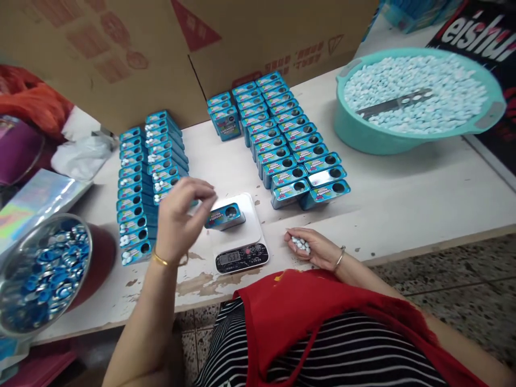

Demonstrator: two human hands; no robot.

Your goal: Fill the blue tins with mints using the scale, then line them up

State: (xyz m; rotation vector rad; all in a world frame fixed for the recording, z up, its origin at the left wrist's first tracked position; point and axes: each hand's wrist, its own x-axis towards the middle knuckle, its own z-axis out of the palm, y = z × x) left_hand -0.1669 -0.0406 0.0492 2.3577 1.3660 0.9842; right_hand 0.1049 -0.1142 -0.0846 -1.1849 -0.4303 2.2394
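A blue candy tin (224, 216) with a round hole in its top stands on a white kitchen scale (253, 228) whose display is lit. Some pale candies show inside the hole. My left hand (184, 207) hovers just left of the tin and above it, fingers curled and thumb close to the fingertips. Whether something small sits between them is hidden. Right of the scale, my right hand (316, 247) is cupped, palm up, around a small pile of pale blue candies (300, 245).
Rows of tins with dark holes (284, 164) stand behind the scale. Tins at left (135, 201) partly show candies on top. A turquoise basin (358, 129) of candies holds a metal strip (397, 102). A metal bowl (91, 258) contains blue lids. A cardboard box (141, 70) borders the back.
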